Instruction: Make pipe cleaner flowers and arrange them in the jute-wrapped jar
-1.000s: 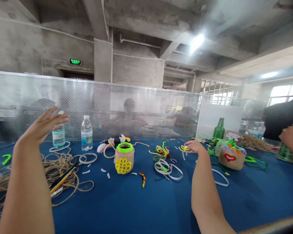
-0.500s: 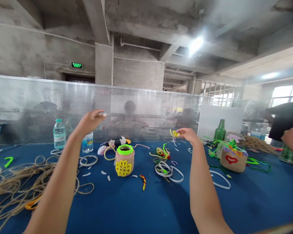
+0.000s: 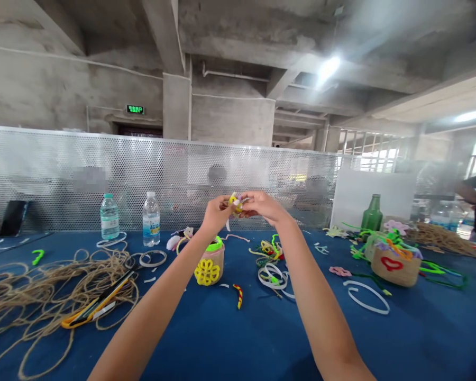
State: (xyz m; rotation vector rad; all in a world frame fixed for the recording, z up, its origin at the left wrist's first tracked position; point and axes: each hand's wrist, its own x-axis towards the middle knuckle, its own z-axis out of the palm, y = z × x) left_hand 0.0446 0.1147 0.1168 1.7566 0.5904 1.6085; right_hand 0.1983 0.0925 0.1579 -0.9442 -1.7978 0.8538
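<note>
My left hand and my right hand meet at arm's length above the blue table. Together they pinch a small yellow pipe-cleaner flower with a white bit on it. Both hands have their fingers closed round it. Below them stands a twine-wrapped jar with a green rim and a yellow flower on its side. A red and yellow pipe-cleaner piece lies just in front of the jar.
Loose twine and a yellow utility knife lie at left. Two water bottles stand by the perforated metal screen. Pipe-cleaner scraps, white strips, a heart-marked jar and a green bottle sit at right.
Both hands rose from wide apart and came together in the middle. The right hand lifted the yellow flower off the table, and the left hand now pinches it too.
</note>
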